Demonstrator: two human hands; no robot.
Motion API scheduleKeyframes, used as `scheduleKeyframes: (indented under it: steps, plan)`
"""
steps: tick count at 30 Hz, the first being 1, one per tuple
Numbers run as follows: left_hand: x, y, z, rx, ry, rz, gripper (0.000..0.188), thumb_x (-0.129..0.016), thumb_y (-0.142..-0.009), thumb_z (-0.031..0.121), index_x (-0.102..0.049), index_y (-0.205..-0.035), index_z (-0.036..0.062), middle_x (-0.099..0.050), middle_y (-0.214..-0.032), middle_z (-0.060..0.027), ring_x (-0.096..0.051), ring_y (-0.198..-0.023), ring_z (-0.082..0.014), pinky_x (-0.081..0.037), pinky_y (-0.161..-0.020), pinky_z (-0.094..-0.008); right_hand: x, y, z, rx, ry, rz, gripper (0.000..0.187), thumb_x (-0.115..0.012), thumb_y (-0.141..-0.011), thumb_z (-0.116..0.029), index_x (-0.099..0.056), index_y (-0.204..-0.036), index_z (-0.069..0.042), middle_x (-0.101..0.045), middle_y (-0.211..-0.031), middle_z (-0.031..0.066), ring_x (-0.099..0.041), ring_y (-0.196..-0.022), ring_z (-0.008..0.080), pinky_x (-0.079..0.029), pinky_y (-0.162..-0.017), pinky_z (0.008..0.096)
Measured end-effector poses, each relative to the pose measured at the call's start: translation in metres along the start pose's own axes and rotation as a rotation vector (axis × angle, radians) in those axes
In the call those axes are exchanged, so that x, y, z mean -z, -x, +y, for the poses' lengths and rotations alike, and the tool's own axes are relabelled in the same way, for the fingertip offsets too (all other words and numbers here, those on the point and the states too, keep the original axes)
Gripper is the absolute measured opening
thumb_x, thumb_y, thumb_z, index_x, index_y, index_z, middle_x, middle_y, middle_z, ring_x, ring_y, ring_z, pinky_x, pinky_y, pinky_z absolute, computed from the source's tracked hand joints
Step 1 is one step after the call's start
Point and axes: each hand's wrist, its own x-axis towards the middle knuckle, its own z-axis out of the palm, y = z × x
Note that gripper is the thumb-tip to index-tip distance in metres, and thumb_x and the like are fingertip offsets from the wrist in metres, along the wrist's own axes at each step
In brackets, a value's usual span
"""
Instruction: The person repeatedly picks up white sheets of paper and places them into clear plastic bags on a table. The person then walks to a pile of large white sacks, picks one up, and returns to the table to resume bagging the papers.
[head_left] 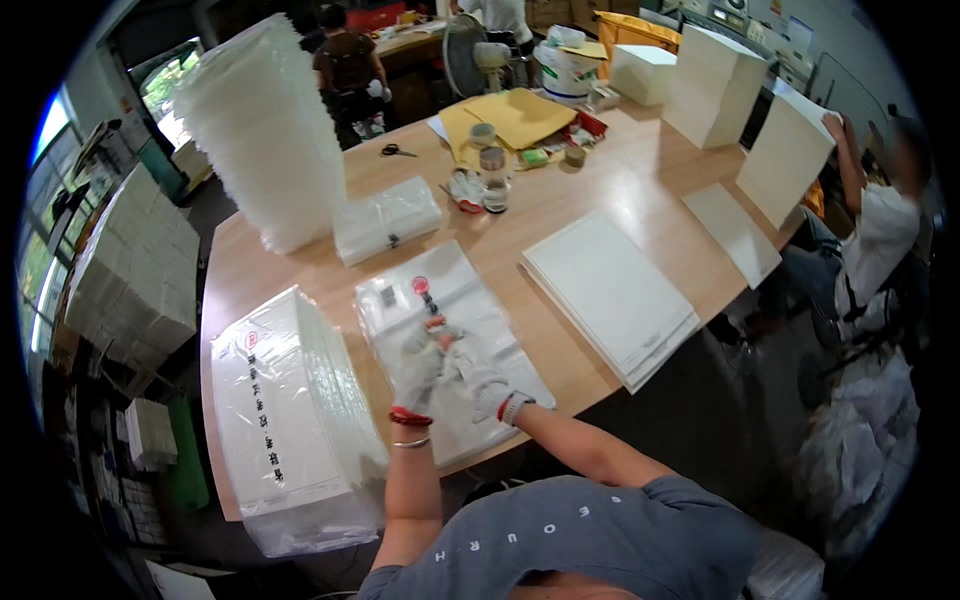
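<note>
A flat pile of clear plastic bags (465, 290), printed with a red round mark and dark lettering, lies in front of me on the table. My left hand (420, 368) and my right hand (474, 372), both in white work gloves with red cuffs, meet over the middle of this pile. Their orange-tipped fingers are drawn together, slightly blurred; what sits between them, if anything, is too small to make out. Left of my hands stands a tall stack of white paper sheets (290, 400) wrapped in a clear printed bag. A lower stack of white sheets (615, 290) lies to the right.
A tall pile of whitish plastic-wrapped packs (265, 130) rises at the far left beside folded plastic bags (388, 218). Scissors (397, 151), tape rolls (492, 160) and a yellow envelope (520, 115) lie farther back. White paper stacks (712, 85) stand at the right, where another person (880, 230) handles one.
</note>
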Motion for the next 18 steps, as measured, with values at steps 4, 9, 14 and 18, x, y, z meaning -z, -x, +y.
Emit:
scheduleKeyframes:
  steps: [4, 9, 14, 18]
  plan:
    - [0.007, -0.009, -0.024, -0.206, -0.413, 0.042, 0.044, -0.062, -0.080, 0.006, -0.044, -0.119, -0.0034, -0.061, -0.075, -0.0029, -0.051, -0.065, -0.0085, -0.043, -0.062, -0.0218, 0.008, 0.014, -0.002, 0.072, -0.176, 0.075, 0.032, -0.061, -0.076, -0.007, -0.057, -0.108, -0.003, -0.059, -0.103, 0.0127, -0.055, -0.096, 0.0260, -0.042, -0.086, 0.0336]
    - [-0.013, 0.042, -0.004, -0.161, -0.562, 0.095, 0.047, -0.066, -0.076, 0.006, -0.046, -0.118, -0.0025, -0.059, -0.082, -0.0087, -0.057, -0.076, -0.0186, -0.045, -0.074, -0.0283, 0.150, 0.095, 0.024, -0.265, -0.487, -0.115, 0.015, -0.063, -0.076, -0.010, -0.063, -0.089, -0.003, -0.062, -0.080, 0.0128, -0.060, -0.078, 0.0214, -0.047, -0.073, 0.0313]
    - [-0.023, 0.068, -0.006, -0.586, -0.915, 0.482, 0.047, -0.067, -0.071, 0.002, -0.048, -0.115, 0.0012, -0.053, -0.108, -0.0155, -0.053, -0.100, -0.0291, -0.044, -0.084, -0.0338, 0.222, 0.153, 0.122, -0.151, 0.475, -0.032, 0.055, -0.069, -0.070, -0.029, -0.047, -0.113, -0.003, -0.051, -0.108, 0.0183, -0.052, -0.096, 0.0361, -0.044, -0.082, 0.0423]
    - [-0.027, 0.088, -0.013, -0.800, -0.854, 0.530, 0.045, -0.068, -0.070, 0.006, -0.052, -0.112, 0.0054, -0.057, -0.103, -0.0140, -0.057, -0.096, -0.0288, -0.046, -0.081, -0.0338, 0.205, 0.172, 0.177, -0.065, 0.288, 0.014, 0.064, -0.073, -0.066, -0.035, -0.046, -0.115, -0.004, -0.050, -0.113, 0.0191, -0.049, -0.103, 0.0360, -0.041, -0.087, 0.0431]
